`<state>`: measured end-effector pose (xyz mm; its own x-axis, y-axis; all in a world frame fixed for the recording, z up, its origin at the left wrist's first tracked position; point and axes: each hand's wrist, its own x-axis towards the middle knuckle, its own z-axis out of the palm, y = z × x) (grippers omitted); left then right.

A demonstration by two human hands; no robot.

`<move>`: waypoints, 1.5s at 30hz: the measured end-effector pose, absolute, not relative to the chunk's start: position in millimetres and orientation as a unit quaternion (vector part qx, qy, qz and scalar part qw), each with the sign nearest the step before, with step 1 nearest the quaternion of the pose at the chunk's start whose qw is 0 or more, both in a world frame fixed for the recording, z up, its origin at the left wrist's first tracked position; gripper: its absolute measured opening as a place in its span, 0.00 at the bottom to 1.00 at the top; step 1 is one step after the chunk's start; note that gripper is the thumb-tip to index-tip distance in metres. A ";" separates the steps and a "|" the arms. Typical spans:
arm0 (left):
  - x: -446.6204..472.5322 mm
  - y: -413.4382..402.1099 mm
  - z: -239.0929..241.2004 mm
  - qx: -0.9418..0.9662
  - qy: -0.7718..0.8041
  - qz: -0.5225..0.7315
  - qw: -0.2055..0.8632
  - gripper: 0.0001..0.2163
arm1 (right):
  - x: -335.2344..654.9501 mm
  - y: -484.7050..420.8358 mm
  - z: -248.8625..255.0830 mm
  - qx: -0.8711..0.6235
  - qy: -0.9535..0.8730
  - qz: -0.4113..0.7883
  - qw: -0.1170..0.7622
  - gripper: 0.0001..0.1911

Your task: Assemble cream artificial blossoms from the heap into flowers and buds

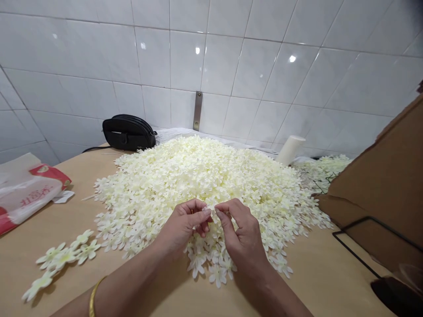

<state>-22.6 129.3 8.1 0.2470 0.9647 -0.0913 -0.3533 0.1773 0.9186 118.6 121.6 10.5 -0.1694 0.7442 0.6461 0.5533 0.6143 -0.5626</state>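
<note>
A wide heap of cream-white artificial flowers [198,176] spreads over the table. Both my hands are raised in front of it, fingertips almost meeting. My left hand [187,224] is closed, thumb and index finger pinched at the edge of a small pale artificial flower [212,212], which blends with the heap behind. My right hand [243,233] also pinches with thumb and index finger close beside it; whatever is between those tips is too small to make out. A few separate flowers [62,257] lie in a loose group left of my left forearm.
A black bag [128,133] stands behind the heap at left. A red-and-white plastic packet [31,189] lies at far left. A white cylinder [291,149] leans at the back right, near green-stemmed flowers [325,169]. At right are a cardboard box [380,189] and a black wire frame [355,255].
</note>
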 end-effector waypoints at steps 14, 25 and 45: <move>-24.5 129.8 12.7 0.372 0.375 0.498 0.688 0.07 | 117.8 120.1 9.9 -0.441 -0.759 0.112 0.466 0.08; -24.4 128.1 11.0 0.387 0.374 0.492 0.684 0.09 | 122.8 119.2 18.5 -0.462 -0.714 0.199 0.487 0.08; -23.2 126.1 11.9 0.410 0.332 0.476 0.703 0.07 | 123.2 118.5 23.0 -0.446 -0.735 0.217 0.462 0.07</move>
<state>-23.2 126.1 11.9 0.3254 0.9425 -0.0763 -0.3974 0.2095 0.8934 123.2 118.5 23.0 -0.1753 0.8562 0.4859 0.4546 0.5082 -0.7315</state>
